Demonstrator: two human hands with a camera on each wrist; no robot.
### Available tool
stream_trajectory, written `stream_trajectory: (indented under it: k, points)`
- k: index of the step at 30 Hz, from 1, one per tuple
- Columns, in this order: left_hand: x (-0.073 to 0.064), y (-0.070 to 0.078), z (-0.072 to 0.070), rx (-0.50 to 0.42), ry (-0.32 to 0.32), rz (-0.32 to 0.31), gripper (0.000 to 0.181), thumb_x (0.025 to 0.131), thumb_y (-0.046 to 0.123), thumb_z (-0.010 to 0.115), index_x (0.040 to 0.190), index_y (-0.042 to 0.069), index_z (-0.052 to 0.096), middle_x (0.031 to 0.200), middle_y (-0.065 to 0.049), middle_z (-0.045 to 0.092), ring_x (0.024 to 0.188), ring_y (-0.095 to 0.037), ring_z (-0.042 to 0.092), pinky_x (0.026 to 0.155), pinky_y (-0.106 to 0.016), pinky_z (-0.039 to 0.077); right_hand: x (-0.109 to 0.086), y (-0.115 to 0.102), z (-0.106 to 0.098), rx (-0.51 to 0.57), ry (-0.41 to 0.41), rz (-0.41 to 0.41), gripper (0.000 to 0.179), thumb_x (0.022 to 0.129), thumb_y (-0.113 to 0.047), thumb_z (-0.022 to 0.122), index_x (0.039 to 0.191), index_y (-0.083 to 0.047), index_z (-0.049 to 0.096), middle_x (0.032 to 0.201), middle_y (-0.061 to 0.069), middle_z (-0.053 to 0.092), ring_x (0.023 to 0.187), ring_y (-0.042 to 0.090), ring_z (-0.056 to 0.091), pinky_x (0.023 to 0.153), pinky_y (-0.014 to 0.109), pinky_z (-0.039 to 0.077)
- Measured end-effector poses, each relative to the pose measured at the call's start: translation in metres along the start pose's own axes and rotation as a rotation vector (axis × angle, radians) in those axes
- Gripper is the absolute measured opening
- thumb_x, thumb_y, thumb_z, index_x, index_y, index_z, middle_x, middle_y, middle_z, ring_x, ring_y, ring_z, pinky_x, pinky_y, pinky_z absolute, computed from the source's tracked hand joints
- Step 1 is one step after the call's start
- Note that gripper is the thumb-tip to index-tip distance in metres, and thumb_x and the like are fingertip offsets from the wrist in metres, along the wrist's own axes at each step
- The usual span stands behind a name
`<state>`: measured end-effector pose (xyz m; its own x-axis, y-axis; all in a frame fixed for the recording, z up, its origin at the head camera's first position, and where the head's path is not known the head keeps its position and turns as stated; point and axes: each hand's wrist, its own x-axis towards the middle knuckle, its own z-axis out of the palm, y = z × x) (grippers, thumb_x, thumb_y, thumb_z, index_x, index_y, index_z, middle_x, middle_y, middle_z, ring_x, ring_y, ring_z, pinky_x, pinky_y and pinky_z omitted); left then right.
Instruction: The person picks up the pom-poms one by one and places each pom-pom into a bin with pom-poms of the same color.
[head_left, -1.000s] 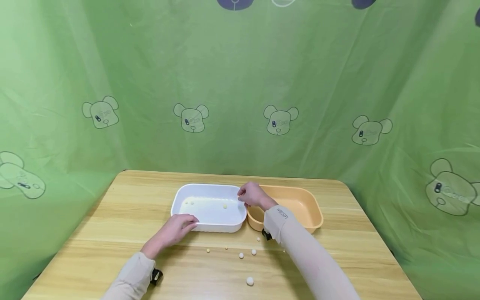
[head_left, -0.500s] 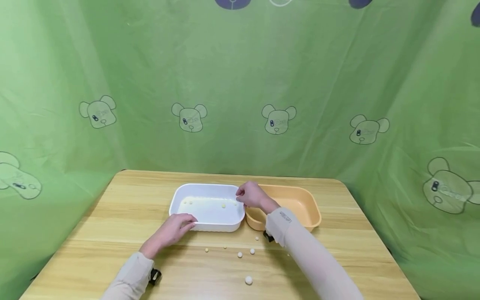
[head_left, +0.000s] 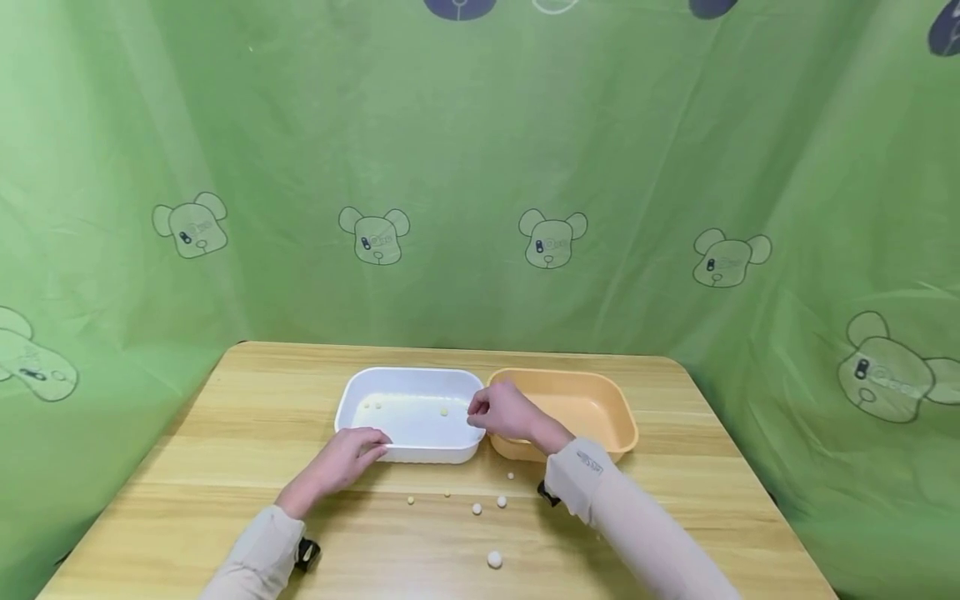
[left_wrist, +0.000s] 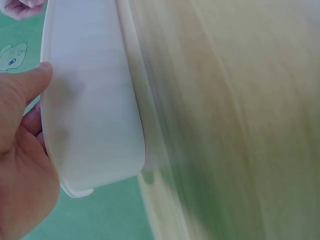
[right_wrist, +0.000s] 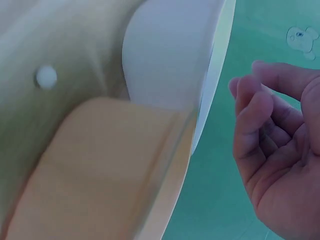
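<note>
My left hand (head_left: 341, 461) grips the near rim of a white plastic tray (head_left: 431, 456), its thumb (left_wrist: 39, 80) outside the wall and the fingers over the rim. Inside the tray lie a yellow ball (head_left: 444, 412) and two tiny pale ones near the left end. My right hand (head_left: 513, 411) hovers where the white tray meets an orange tray (head_left: 592, 408). Its fingers (right_wrist: 255, 112) are loosely bent, thumb close to the index fingertip, and no object shows between them. The hand covers part of both rims.
On the wooden table (head_left: 187, 500), in front of the trays, several small balls are scattered, among them a larger white ball (head_left: 495, 559) and a small yellow ball (head_left: 410, 500). A green curtain (head_left: 465, 308) hangs behind the table and at both sides.
Half a second ago a tiny ball showed in the white tray beneath my right fingertips. The right hand has since come lower and nearer. My left hand keeps its hold on the rim.
</note>
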<state>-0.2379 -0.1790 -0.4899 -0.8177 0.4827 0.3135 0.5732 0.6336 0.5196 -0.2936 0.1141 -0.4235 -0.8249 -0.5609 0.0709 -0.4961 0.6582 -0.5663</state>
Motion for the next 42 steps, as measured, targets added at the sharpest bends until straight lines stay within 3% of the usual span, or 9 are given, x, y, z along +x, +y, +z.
stream_trajectory:
  k: [12, 19, 32, 42]
  points:
    - [0.002, -0.003, 0.0, 0.002, -0.005, 0.007, 0.009, 0.093, 0.011, 0.06, 0.096, 0.011, 0.068, 0.091, 0.003, 0.069, 0.085, -0.014, 0.064, 0.08, -0.036, 0.053, -0.026, -0.01, 0.015, 0.027, -0.085, -0.05, 0.005, 0.084, -0.016, 0.07, 0.086, -0.011, 0.071, 0.073, -0.011, 0.063, 0.068, 0.005, 0.057, 0.065, 0.021, 0.05]
    - [0.002, -0.005, 0.0, 0.007, -0.003, 0.007, 0.009, 0.093, 0.012, 0.06, 0.096, 0.012, 0.068, 0.091, 0.005, 0.068, 0.085, -0.013, 0.063, 0.08, -0.035, 0.053, -0.037, -0.009, 0.028, 0.016, -0.134, -0.098, 0.005, 0.084, -0.012, 0.07, 0.086, -0.007, 0.072, 0.073, -0.01, 0.063, 0.068, 0.002, 0.056, 0.066, 0.019, 0.05]
    - [0.001, -0.006, 0.001, 0.008, -0.005, 0.001, 0.009, 0.093, 0.013, 0.06, 0.097, 0.013, 0.068, 0.092, 0.004, 0.069, 0.087, -0.014, 0.064, 0.081, -0.036, 0.053, -0.042, -0.004, 0.044, -0.014, -0.205, -0.112, 0.007, 0.083, -0.007, 0.068, 0.089, -0.007, 0.071, 0.075, -0.012, 0.061, 0.069, -0.001, 0.055, 0.065, 0.016, 0.049]
    - [0.0, -0.005, 0.002, 0.0, -0.001, -0.002, 0.009, 0.093, 0.013, 0.06, 0.097, 0.012, 0.068, 0.092, 0.003, 0.069, 0.087, -0.015, 0.064, 0.081, -0.036, 0.053, -0.04, -0.002, 0.06, -0.117, -0.218, -0.174, 0.014, 0.082, -0.012, 0.074, 0.094, -0.007, 0.071, 0.078, -0.012, 0.062, 0.07, -0.004, 0.055, 0.064, 0.012, 0.047]
